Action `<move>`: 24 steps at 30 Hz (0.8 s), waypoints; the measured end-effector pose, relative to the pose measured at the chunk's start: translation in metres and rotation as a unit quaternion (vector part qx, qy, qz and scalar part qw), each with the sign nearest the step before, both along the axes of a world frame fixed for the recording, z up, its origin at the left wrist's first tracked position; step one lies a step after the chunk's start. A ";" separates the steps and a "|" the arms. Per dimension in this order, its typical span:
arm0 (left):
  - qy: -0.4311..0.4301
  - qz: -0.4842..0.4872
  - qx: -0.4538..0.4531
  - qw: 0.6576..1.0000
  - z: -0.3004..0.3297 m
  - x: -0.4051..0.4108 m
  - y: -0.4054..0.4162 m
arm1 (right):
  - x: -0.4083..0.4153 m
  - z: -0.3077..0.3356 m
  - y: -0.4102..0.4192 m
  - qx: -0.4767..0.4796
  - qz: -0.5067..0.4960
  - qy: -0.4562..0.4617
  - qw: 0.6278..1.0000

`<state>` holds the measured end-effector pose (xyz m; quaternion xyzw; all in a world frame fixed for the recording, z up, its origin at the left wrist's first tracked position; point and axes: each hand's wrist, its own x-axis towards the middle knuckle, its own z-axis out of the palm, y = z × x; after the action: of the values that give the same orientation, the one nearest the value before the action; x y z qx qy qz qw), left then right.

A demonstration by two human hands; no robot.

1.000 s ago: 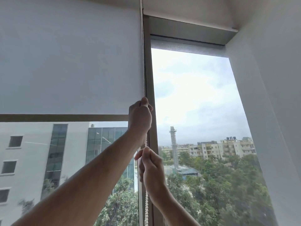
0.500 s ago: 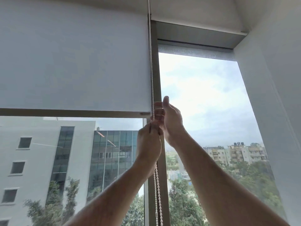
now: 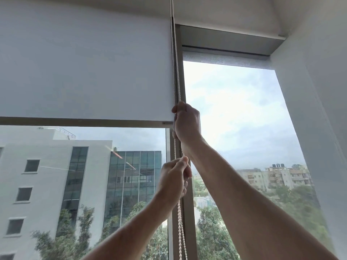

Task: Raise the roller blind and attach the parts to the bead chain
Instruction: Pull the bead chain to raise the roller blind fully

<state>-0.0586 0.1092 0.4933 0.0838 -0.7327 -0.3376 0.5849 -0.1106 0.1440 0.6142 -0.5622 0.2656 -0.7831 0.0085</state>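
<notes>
A white roller blind (image 3: 86, 68) covers the upper half of the left window pane; its grey bottom bar (image 3: 84, 122) hangs level about mid-height. The white bead chain (image 3: 176, 72) runs down along the window mullion in two strands. My right hand (image 3: 186, 124) is closed around the chain beside the blind's bottom bar. My left hand (image 3: 173, 177) grips the chain lower down, fingers pinched on it. Below my left hand the chain (image 3: 180, 231) hangs loose toward the bottom edge.
The grey mullion (image 3: 188, 222) separates two panes. The right pane's blind (image 3: 225, 59) is rolled almost fully up under the ceiling recess. A white wall (image 3: 319, 109) closes in on the right. Buildings and trees lie outside.
My right hand climbed from below the left to a grip above it, then held; my left hand pulled down along the chain. The blind's bottom bar rose slightly.
</notes>
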 end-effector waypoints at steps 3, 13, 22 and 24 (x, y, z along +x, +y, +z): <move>-0.063 -0.007 0.045 0.997 0.015 0.018 -0.009 | -0.007 -0.020 -0.003 -0.018 -0.016 0.017 1.000; 0.065 -0.077 0.120 0.988 0.112 0.028 0.016 | -0.004 -0.096 -0.020 -0.067 -0.046 0.073 0.994; 0.190 0.007 0.059 0.980 0.117 -0.012 0.040 | -0.022 -0.119 -0.016 -0.005 0.053 0.080 0.995; 0.203 0.014 0.043 0.978 0.119 -0.011 0.043 | -0.029 -0.113 -0.009 0.021 0.115 0.071 0.991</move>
<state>-0.0691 0.1520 0.6119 0.0492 -0.5824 -0.3704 0.7220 -0.1395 0.1345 0.5007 -0.6432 0.2158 -0.7289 0.0914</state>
